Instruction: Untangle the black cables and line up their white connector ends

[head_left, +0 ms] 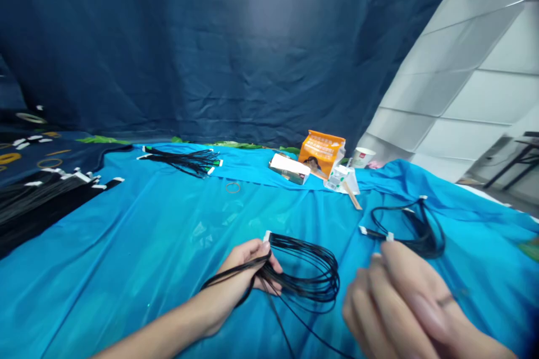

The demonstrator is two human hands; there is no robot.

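Note:
My left hand (252, 269) is closed around a looped bundle of thin black cables (311, 272) above the blue cloth. A white connector (267, 236) stands up at its fingertips. Some strands lie back over my wrist, and a few loose ones trail down toward the bottom edge. My right hand (404, 303), large and slightly blurred, is held off to the right with its fingers curled together. Whatever it may grip is hidden. Just beyond its fingertips rests another coiled black cable bundle (425, 235) with white connectors.
Blue cloth (160, 247) covers the table. More black cables (185, 160) lie at the back left, and a thick stack (37, 196) sits far left. Toward the back stand a white box (290, 167), an orange bag (322, 151) and a paper cup (362, 157). A rubber band (232, 187) lies mid-table.

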